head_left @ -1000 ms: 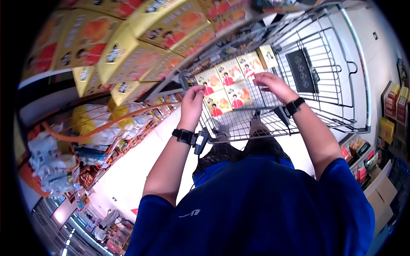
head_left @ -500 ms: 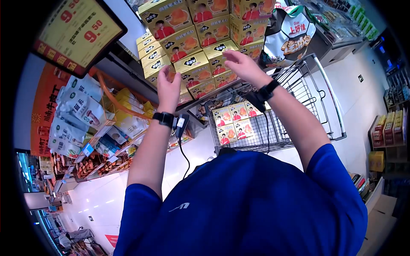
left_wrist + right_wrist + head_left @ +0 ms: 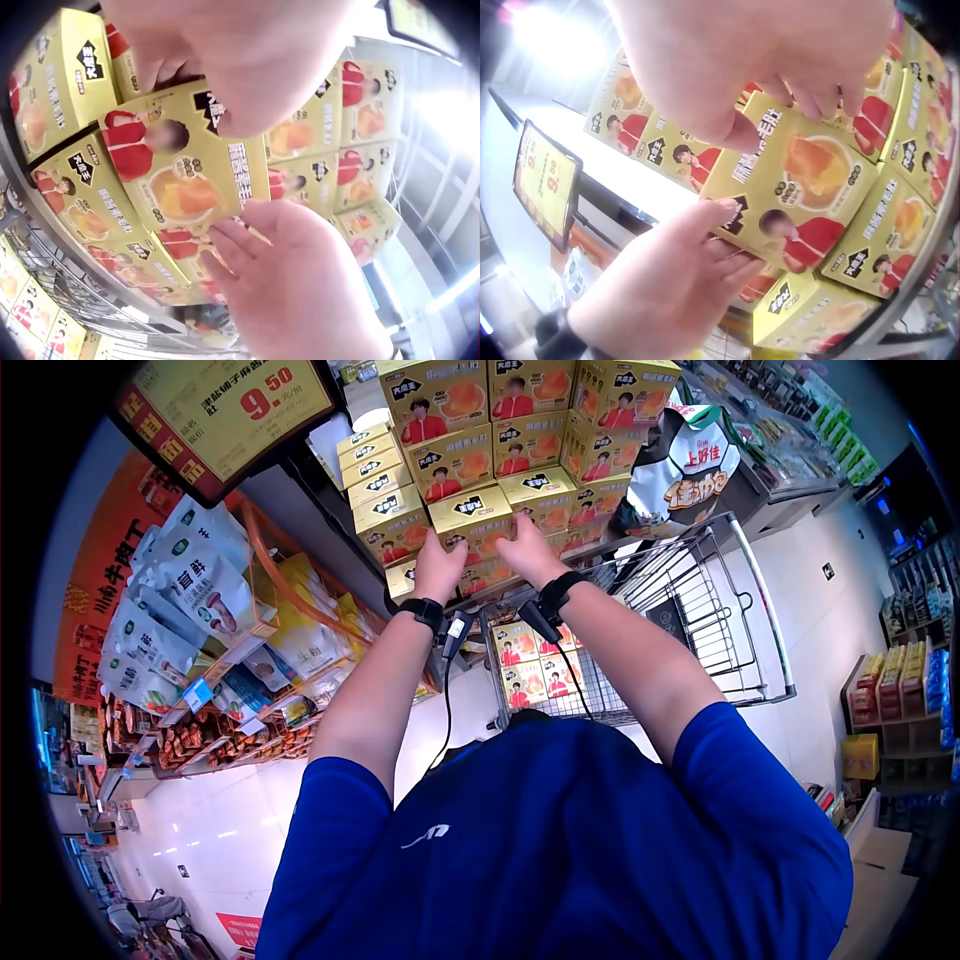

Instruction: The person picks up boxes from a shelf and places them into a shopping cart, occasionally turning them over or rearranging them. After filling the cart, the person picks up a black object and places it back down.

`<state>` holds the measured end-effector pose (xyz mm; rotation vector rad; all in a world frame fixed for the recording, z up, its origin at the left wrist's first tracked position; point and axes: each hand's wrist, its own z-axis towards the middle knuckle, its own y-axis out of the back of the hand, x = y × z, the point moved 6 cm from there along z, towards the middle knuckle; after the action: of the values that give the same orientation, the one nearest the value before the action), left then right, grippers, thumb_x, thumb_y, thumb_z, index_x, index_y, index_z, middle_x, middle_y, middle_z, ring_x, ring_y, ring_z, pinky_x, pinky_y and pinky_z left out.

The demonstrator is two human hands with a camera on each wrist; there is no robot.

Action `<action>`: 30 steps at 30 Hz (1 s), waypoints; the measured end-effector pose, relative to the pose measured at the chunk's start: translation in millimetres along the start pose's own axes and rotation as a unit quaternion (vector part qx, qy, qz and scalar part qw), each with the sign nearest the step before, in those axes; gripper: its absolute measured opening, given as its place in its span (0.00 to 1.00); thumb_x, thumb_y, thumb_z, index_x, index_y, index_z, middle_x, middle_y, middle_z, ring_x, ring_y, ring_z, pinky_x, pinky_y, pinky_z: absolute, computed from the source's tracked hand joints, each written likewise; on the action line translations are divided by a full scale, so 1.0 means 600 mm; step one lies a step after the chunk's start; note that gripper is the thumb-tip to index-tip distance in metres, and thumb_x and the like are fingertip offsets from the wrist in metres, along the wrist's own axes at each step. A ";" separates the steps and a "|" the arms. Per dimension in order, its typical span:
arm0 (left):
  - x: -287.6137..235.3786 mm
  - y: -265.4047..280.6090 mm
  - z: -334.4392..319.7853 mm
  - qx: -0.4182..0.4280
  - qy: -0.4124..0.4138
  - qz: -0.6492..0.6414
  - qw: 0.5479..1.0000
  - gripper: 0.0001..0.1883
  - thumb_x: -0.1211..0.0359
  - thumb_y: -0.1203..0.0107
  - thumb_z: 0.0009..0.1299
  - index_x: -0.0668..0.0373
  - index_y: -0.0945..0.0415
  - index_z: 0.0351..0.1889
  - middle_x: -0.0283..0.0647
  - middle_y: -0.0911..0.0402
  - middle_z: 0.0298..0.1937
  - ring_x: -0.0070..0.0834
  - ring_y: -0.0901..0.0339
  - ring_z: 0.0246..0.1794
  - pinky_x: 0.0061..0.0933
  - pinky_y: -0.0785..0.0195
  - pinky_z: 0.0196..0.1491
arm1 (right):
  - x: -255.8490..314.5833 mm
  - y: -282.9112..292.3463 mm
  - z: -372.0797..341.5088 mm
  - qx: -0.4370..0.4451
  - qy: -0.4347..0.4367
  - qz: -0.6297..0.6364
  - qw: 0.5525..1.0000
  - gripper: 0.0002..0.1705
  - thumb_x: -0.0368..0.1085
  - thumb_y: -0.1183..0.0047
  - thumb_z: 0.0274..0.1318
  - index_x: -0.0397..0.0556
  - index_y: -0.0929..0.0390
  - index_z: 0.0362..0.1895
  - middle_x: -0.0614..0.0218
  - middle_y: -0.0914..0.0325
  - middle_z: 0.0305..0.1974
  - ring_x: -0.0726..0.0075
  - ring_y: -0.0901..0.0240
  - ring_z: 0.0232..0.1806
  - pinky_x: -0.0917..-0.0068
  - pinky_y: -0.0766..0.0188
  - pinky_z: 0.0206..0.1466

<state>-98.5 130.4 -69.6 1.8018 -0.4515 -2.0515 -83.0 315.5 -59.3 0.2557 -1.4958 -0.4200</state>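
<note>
Both hands hold one yellow food box (image 3: 480, 538) with a bowl picture and a red-clad figure on its face, at the front of a stack. At its left side is my left hand (image 3: 440, 568), thumb on the printed face. My right hand (image 3: 530, 550) grips the opposite side, its thumb also on the face. In the left wrist view the box (image 3: 191, 176) fills the middle, with the right hand (image 3: 292, 285) at its edge. The right wrist view shows the left hand's (image 3: 660, 277) fingers tucked round the box's edge (image 3: 810, 180).
Matching boxes (image 3: 530, 445) are piled behind and beside the held one. Below stands a wire shopping cart (image 3: 790, 685) with several such boxes (image 3: 518, 645) inside. A price sign (image 3: 235, 410) hangs at upper left, above bagged goods (image 3: 205, 585). A large snack bag (image 3: 685, 470) stands to the right.
The hands have gone from over the cart up to the stack, then drawn together onto one box's sides. The head view has tilted up from the cart to the stack.
</note>
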 end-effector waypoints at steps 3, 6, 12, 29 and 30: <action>-0.086 0.043 -0.045 -0.071 -0.107 0.122 0.984 0.31 0.57 0.44 0.67 0.67 0.34 0.63 0.61 0.19 0.43 0.55 0.21 0.44 0.47 0.28 0.47 | 0.014 0.023 -0.027 -0.073 0.118 -0.077 0.987 0.36 0.41 0.39 0.52 0.36 0.37 0.60 0.52 0.29 0.49 0.57 0.29 0.50 0.66 0.30 0.53; -0.141 0.067 -0.087 -0.057 -0.084 0.157 0.982 0.28 0.55 0.41 0.67 0.63 0.28 0.60 0.56 0.17 0.42 0.49 0.19 0.43 0.39 0.27 0.44 | 0.037 0.068 -0.072 -0.120 0.185 -0.019 0.975 0.36 0.42 0.35 0.51 0.39 0.37 0.58 0.52 0.33 0.49 0.56 0.30 0.45 0.64 0.30 0.52; -0.132 0.026 -0.148 -0.018 -0.035 0.111 0.993 0.27 0.52 0.42 0.68 0.59 0.25 0.59 0.48 0.17 0.30 0.39 0.18 0.28 0.35 0.27 0.34 | 0.003 0.108 -0.156 -0.043 0.128 0.146 0.980 0.35 0.32 0.38 0.54 0.47 0.38 0.65 0.59 0.33 0.55 0.65 0.30 0.54 0.67 0.32 0.59; -0.087 -0.014 -0.134 -0.139 0.047 -0.016 0.989 0.22 0.62 0.44 0.74 0.69 0.28 0.58 0.39 0.17 0.36 0.17 0.26 0.29 0.20 0.32 0.31 | -0.056 0.024 -0.013 0.093 0.159 0.115 0.976 0.46 0.38 0.34 0.48 0.40 0.44 0.67 0.48 0.38 0.62 0.50 0.40 0.66 0.63 0.41 0.68; -0.089 -0.014 -0.133 -0.146 0.042 -0.002 0.988 0.24 0.61 0.44 0.73 0.69 0.29 0.60 0.39 0.17 0.35 0.16 0.26 0.28 0.20 0.33 0.29 | -0.054 0.021 -0.010 0.096 0.165 0.117 0.975 0.46 0.39 0.34 0.48 0.40 0.44 0.68 0.48 0.38 0.63 0.49 0.40 0.66 0.63 0.41 0.68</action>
<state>-13.8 163.6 -37.2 1.7037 -0.1158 -1.9203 -76.1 340.0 -83.5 0.2825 -1.2207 -0.0372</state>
